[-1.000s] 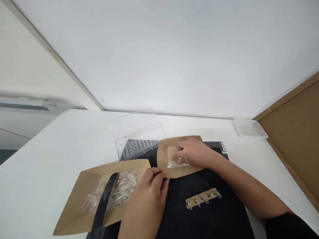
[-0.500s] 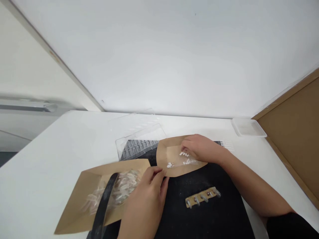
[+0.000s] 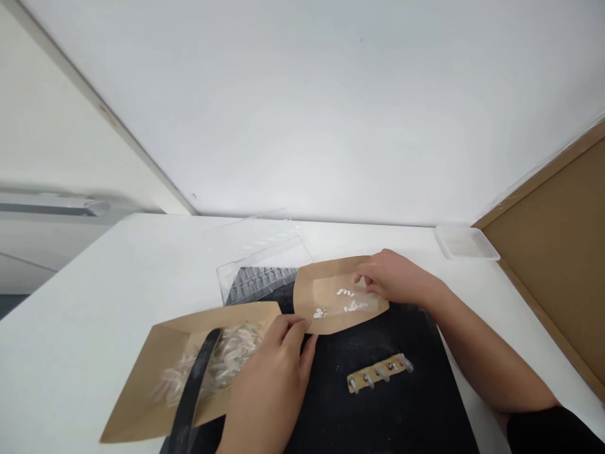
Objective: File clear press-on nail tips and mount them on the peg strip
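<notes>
My right hand (image 3: 399,280) hangs with fingers loosely curled and apart, tips just beyond the small white flecks (image 3: 354,306), which lie lengthwise along the tan kraft-paper tray (image 3: 312,296), untouched, I think.

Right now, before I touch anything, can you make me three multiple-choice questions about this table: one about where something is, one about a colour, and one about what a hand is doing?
1. Where is the tan strip with silver pegs?
A. On the flat black mat
B. In the shallow white tray
C. In the clear plastic box

2. What colour are the tiny bits on the small brown paper sheet?
A. Red
B. Blue
C. White

3. What is the right hand doing?
A. Lifting the shallow white tray
B. Touching the small brown paper sheet
C. Holding the tan strip

Answers:
1. A, it lies on the mat.
2. C, they show pale white.
3. B, its fingers rest on the sheet.
</notes>
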